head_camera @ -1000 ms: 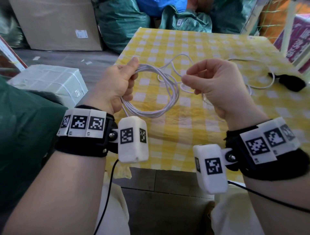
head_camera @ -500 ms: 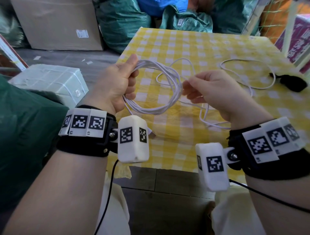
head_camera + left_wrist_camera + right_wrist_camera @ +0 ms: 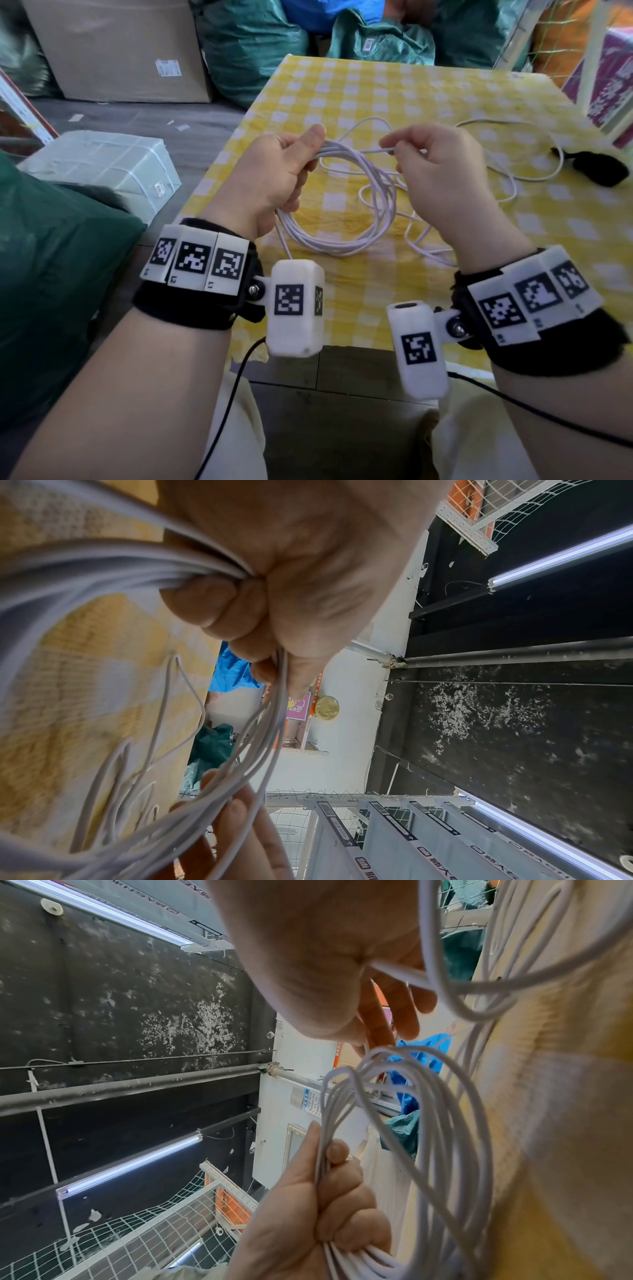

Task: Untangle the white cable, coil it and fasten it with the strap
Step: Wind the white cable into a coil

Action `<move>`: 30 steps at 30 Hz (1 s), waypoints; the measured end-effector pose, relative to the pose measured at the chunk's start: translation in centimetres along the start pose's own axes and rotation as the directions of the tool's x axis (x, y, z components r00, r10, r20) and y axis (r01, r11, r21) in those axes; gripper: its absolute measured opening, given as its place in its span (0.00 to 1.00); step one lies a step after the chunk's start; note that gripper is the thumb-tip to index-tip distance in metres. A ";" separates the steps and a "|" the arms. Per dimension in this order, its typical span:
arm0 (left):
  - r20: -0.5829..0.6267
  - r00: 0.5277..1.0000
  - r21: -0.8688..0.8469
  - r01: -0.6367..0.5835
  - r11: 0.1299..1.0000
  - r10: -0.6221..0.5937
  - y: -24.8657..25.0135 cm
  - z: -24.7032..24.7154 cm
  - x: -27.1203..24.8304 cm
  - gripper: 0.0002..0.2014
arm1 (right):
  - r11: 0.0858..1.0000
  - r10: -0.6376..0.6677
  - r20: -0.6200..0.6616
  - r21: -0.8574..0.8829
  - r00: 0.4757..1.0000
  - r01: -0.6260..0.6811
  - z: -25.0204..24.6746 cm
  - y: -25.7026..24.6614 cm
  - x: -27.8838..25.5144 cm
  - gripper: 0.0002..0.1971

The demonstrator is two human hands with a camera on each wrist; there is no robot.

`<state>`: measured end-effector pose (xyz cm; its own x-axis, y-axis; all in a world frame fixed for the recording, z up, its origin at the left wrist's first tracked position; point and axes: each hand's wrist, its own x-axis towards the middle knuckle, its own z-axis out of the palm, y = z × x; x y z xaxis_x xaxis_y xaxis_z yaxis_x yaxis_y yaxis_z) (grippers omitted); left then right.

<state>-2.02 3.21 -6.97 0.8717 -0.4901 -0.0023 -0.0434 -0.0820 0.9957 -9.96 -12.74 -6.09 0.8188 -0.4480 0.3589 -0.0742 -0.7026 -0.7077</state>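
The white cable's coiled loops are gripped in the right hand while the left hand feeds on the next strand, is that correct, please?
Not quite: the hands are swapped. In the head view the left hand grips the white cable coil, and the right hand pinches the next strand.

A table under a yellow checked cloth (image 3: 428, 308) stands on a grey plank floor (image 3: 144, 116); a cardboard box (image 3: 113, 48) and green sacks (image 3: 253, 44) sit behind it; tube lights (image 3: 561, 555) cross the dark ceiling (image 3: 514, 723)
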 end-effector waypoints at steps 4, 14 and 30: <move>-0.018 1.000 -0.002 0.006 1.000 -0.007 0.0 0.2 0.0 0.21 | 0.998 0.055 0.203 -0.024 0.978 -0.051 -0.1 0.2 -0.3 0.22; 0.061 0.998 -0.001 -0.011 1.000 0.012 0.0 0.5 -0.2 0.21 | 0.998 0.027 0.414 0.043 0.910 -0.050 -0.2 -1.1 -1.2 0.23; 0.083 0.997 -0.255 0.021 0.967 0.000 0.2 1.3 -0.4 0.21 | 0.626 0.165 0.386 0.670 0.908 -0.399 -0.5 -1.4 -0.9 0.11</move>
<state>-3.05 2.25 -6.91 0.8281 -0.5605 -0.0095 0.1004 0.1316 0.9862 -10.83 -11.65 -5.15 0.9505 -0.3096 -0.0260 0.0085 0.1096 -0.9939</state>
